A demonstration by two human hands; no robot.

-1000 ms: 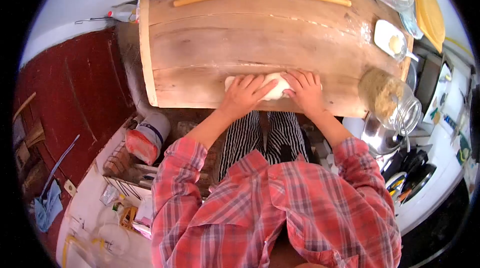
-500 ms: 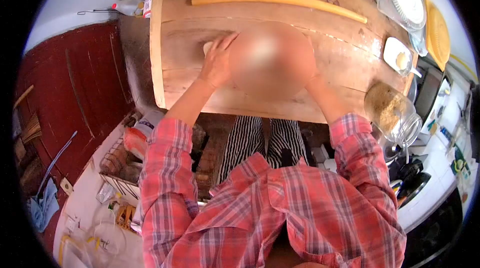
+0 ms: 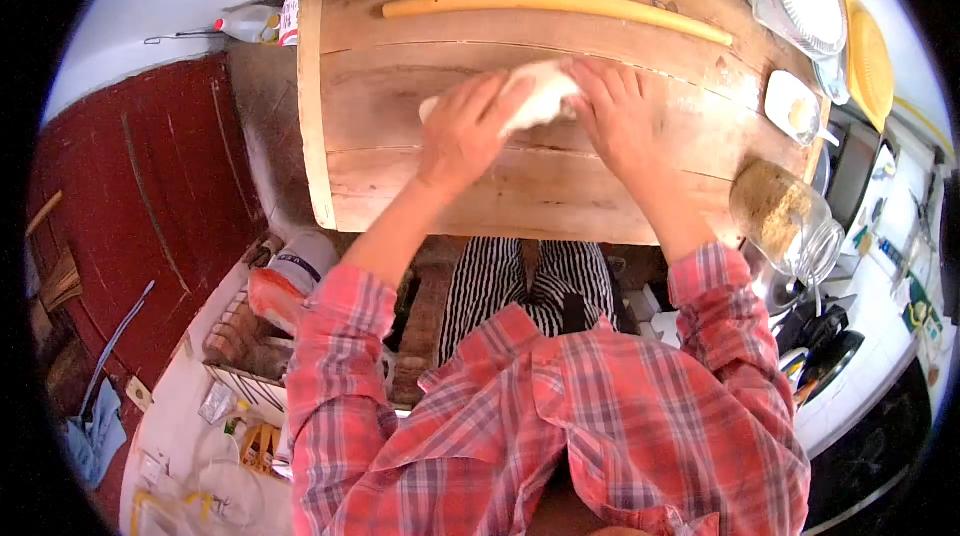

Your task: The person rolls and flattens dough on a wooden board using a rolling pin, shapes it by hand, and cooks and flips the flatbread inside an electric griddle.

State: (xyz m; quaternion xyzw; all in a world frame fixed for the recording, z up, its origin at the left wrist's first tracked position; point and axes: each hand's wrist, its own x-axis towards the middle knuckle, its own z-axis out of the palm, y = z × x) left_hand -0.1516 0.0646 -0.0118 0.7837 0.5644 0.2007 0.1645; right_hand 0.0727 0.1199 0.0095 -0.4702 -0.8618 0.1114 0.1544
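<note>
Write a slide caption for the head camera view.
Left hand and right hand on a long piece of white dough, a slender yellow rod beyond on the brown plank tabletop.

I see soft, fairly bright light, with pale glare on the brown wooden-plank desk (image 3: 560,186). Both bare hands look slightly motion-blurred. The wide lens bends straight edges, and black fills the corners.
</note>
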